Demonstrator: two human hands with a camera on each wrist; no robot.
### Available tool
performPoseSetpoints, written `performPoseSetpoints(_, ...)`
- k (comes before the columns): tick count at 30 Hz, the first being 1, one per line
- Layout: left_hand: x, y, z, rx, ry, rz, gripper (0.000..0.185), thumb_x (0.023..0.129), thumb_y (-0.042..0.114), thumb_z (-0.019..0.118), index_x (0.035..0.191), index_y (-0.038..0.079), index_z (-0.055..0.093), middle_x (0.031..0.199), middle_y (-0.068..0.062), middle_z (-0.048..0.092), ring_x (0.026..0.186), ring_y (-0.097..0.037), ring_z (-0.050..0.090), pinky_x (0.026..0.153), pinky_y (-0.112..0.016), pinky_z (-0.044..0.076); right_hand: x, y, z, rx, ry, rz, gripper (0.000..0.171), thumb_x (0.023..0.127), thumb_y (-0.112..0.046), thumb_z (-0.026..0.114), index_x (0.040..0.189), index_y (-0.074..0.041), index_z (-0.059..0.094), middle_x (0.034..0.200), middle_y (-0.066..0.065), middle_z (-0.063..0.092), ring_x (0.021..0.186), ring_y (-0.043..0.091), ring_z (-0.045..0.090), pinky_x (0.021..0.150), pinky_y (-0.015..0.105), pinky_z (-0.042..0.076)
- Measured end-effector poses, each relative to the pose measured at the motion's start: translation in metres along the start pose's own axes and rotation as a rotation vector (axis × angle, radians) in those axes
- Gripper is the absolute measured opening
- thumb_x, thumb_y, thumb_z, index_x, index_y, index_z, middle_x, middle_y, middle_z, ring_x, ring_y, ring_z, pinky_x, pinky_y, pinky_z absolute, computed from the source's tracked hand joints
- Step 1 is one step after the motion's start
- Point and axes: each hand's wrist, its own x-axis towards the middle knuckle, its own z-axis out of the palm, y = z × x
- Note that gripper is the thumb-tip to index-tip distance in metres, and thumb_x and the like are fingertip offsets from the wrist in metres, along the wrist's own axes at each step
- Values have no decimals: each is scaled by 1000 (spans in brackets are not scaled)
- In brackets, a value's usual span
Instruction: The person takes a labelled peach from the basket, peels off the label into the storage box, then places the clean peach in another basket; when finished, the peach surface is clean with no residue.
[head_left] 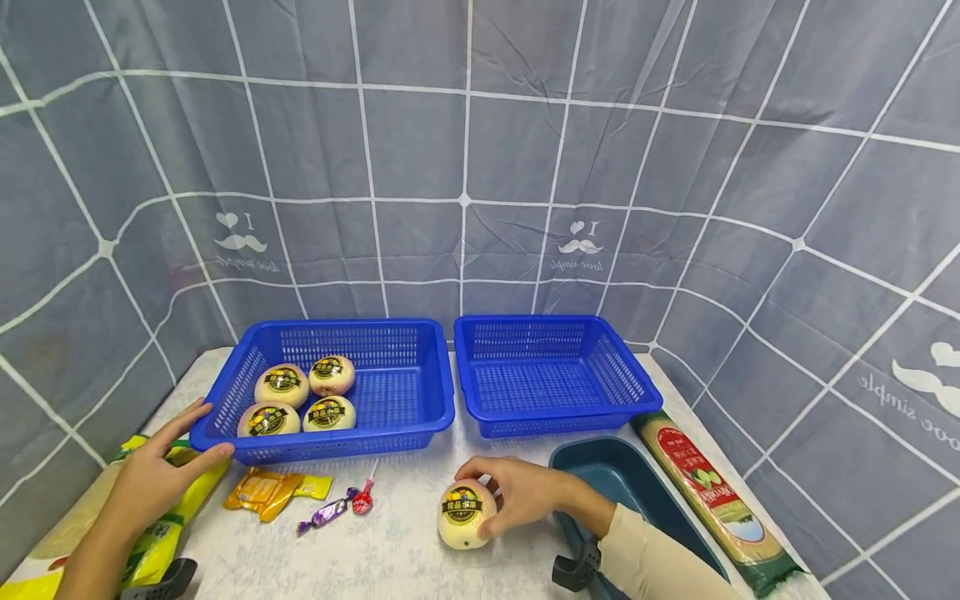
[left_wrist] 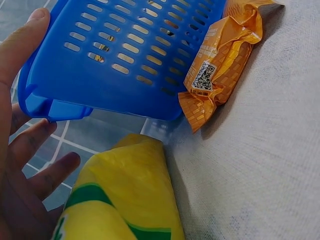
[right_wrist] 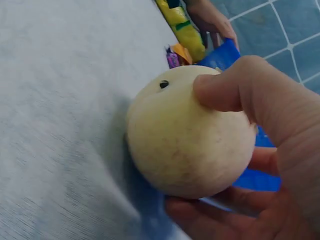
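Observation:
In the head view my right hand [head_left: 528,492] grips a pale round fruit [head_left: 462,513] with a black label, low over the table. The right wrist view shows the thumb on the pale round fruit [right_wrist: 187,142] and fingers curled beneath it. At the left, my left hand [head_left: 161,471] is at the near-left corner of a blue basket [head_left: 352,447]. Its spread fingers lie by the rim of the blue basket [left_wrist: 115,87] in the left wrist view. Several similar labelled fruits [head_left: 282,385] sit in that basket's left part.
Beside it stands a second blue basket [head_left: 570,419]. A dark teal tray [head_left: 600,454] and a long green-ended packet [head_left: 708,492] lie at right. Orange-wrapped snacks [head_left: 262,492], a purple candy [head_left: 326,515] and a red lollipop [head_left: 363,500] lie in front; a yellow bag [head_left: 161,533] is left.

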Motion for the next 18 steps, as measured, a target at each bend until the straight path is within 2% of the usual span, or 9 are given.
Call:
performPoseSetpoints(2,0,1,0,8,5,5,82,93,39,74,157,6,35,159,-26,28,128,-67,33,85,-80,32,-2,-1,-3,-47,-10,13,64,77,-8,84,133,-12,54,121,-6,59,106,7,60,85,28,55)
performPoseSetpoints(6,0,1,0,14,11,16,81,93,37,74,156,4,36,159,-26,28,129,-66,31,88,-81,30,-10,-7,-8,-291,-14,19,65,77,-19,83,136,-15,55,127,-7,57,120,11,53,100,34,46)
performPoseSetpoints(9,0,-1,0,9,14,25,79,94,35,73,156,4,36,160,-25,27,132,-65,28,91,-82,26,-14,-13,-10,-443,-7,32,68,77,-25,83,138,-16,55,132,-7,55,134,20,46,109,39,39)
performPoseSetpoints(13,1,-3,1,8,18,30,80,94,36,73,156,4,35,161,-25,25,135,-64,25,94,-83,22,-17,-18,-11,-497,-19,48,71,79,-27,84,142,-15,53,136,-7,53,141,25,40,112,40,35)
performPoseSetpoints(16,3,-3,2,6,27,43,81,93,34,75,156,2,35,158,-30,28,133,-64,28,94,-83,23,-19,-18,-12,-509,-32,40,75,79,-27,84,145,-13,50,136,-7,53,135,18,44,110,37,38)
performPoseSetpoints(18,2,-1,3,6,55,65,83,92,33,75,156,1,33,158,-31,26,134,-64,27,96,-83,20,-20,-18,-13,-505,-34,41,77,80,-27,84,147,-12,48,139,-5,52,136,19,44,111,37,37)
